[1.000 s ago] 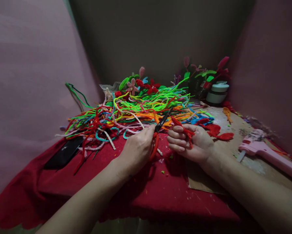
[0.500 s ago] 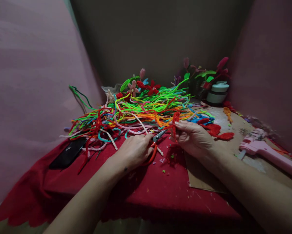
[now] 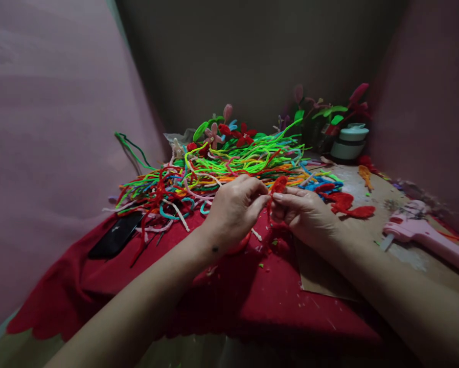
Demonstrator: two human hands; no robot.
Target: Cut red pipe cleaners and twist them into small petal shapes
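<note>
Between my two hands is a looped red fuzzy piece, upright above the fingertips. My right hand pinches its lower part between thumb and fingers. My left hand meets it from the left, thumb and forefinger pinched together at the piece's base. Red-handled scissors lie on the red cloth, mostly hidden under my left hand. Behind the hands spreads a heap of coloured fuzzy stems. More red looped pieces rest to the right on a cardboard sheet.
A pink glue gun lies at the right on the cardboard. At the left is a black phone. Fuzzy flowers and a pale green lidded jar stand at the back.
My left hand has let go of the scissors and moved up and right to the red piece. My right hand still holds that piece. The whole view has shifted slightly.
</note>
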